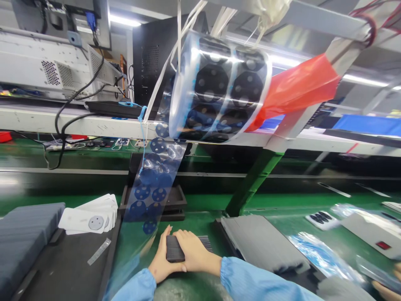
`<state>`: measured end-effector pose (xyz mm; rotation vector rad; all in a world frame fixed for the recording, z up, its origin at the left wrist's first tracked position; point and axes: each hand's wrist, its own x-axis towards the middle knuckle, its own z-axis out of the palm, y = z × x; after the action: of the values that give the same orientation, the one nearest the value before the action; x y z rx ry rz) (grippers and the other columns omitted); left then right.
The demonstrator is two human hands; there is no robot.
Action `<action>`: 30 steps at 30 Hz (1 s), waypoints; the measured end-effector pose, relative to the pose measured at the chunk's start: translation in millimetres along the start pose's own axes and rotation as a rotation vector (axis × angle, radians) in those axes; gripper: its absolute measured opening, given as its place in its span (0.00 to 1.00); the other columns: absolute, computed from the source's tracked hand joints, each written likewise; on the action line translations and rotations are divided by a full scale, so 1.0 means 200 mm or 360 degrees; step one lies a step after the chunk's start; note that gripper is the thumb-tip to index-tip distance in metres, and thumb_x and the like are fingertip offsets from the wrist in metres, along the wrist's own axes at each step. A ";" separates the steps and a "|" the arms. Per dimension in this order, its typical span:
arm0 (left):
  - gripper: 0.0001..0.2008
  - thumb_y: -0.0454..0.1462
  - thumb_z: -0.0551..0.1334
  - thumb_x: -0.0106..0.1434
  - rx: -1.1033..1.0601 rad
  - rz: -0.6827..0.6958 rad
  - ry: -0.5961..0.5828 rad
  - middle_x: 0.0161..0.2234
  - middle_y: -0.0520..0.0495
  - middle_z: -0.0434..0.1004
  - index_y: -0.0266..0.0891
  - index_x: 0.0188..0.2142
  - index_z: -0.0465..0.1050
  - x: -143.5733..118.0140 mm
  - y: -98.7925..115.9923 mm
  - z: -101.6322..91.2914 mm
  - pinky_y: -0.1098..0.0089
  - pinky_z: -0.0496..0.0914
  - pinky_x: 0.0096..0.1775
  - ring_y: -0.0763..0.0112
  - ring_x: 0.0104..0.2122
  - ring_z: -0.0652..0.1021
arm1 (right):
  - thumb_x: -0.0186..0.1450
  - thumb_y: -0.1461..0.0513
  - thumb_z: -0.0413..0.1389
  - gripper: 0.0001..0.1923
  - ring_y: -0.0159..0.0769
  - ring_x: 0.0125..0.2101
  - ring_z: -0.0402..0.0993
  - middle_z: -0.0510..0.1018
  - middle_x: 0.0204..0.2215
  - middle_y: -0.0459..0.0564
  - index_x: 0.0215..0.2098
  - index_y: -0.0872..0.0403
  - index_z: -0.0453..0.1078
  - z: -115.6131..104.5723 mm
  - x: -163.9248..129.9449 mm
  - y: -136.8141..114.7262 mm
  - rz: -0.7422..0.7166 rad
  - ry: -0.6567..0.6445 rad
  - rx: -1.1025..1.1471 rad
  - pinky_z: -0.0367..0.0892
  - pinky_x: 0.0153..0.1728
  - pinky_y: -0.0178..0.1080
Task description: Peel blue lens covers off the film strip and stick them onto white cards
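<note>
Both of my hands are on a black ribbed block (pixel 174 249) low in the middle of the head view. My left hand (pixel 161 261) wraps its left side, thumb along the near edge. Over the top and right side curves my right hand (pixel 194 252), and part of the ribbed surface shows beyond it. Whether the block is one piece or a stack of thin plates I cannot tell. A clear film strip (pixel 153 179) with dark round stickers hangs down just behind my left hand from a big roll (pixel 216 88).
White cards (pixel 90 215) lie on a black tray (pixel 67 263) at left, beside grey foam (pixel 28 238). A grey sheet (pixel 260 240) covers a tray at right. Clear plastic bags (pixel 326 255), a white box (pixel 372 234) and another person's hand (pixel 388 288) are farther right. A green post (pixel 253 182) stands behind.
</note>
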<state>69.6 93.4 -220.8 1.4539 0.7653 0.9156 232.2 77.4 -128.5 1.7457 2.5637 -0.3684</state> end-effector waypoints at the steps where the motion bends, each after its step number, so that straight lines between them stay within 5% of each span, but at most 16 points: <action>1: 0.69 0.57 0.78 0.38 0.0004 0.0005 0.0024 0.71 0.30 0.47 0.44 0.71 0.42 0.00 0.00 0.01 0.45 0.45 0.69 0.38 0.71 0.52 | 0.70 0.50 0.59 0.22 0.44 0.47 0.76 0.76 0.50 0.53 0.55 0.55 0.69 0.00 0.00 0.00 -0.0005 0.0001 -0.0016 0.71 0.49 0.52; 14: 0.71 0.52 0.80 0.36 0.0074 0.0081 0.0219 0.66 0.33 0.55 0.44 0.71 0.39 0.01 0.00 0.02 0.45 0.57 0.65 0.42 0.62 0.66 | 0.70 0.51 0.59 0.21 0.44 0.47 0.76 0.76 0.51 0.53 0.56 0.54 0.69 -0.04 0.00 -0.01 -0.0015 -0.0023 -0.0078 0.72 0.49 0.52; 22: 0.70 0.68 0.71 0.38 0.0089 0.0125 0.0316 0.66 0.31 0.55 0.43 0.70 0.41 0.01 0.05 0.02 0.44 0.57 0.65 0.39 0.63 0.65 | 0.70 0.52 0.59 0.19 0.44 0.47 0.76 0.77 0.50 0.53 0.54 0.55 0.70 -0.08 0.02 -0.03 0.0033 -0.0065 0.0075 0.71 0.50 0.53; 27: 0.64 0.74 0.58 0.47 0.0121 0.0171 0.0441 0.69 0.27 0.48 0.39 0.70 0.39 0.01 0.05 -0.01 0.43 0.53 0.66 0.38 0.67 0.59 | 0.50 0.50 0.74 0.40 0.51 0.47 0.77 0.79 0.48 0.56 0.55 0.57 0.69 -0.23 -0.02 -0.02 0.0106 -0.0023 0.0279 0.71 0.49 0.52; 30: 0.64 0.75 0.54 0.48 0.0136 0.0161 0.0431 0.69 0.26 0.48 0.39 0.70 0.37 0.01 0.02 -0.01 0.44 0.55 0.66 0.38 0.67 0.59 | 0.62 0.50 0.67 0.30 0.47 0.46 0.78 0.78 0.49 0.54 0.56 0.55 0.69 -0.40 -0.01 0.05 0.0262 0.0027 0.0395 0.73 0.49 0.52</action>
<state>67.8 95.5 -215.7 1.4707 0.9457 1.1858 251.4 96.0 -53.3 2.0295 2.4506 -0.6933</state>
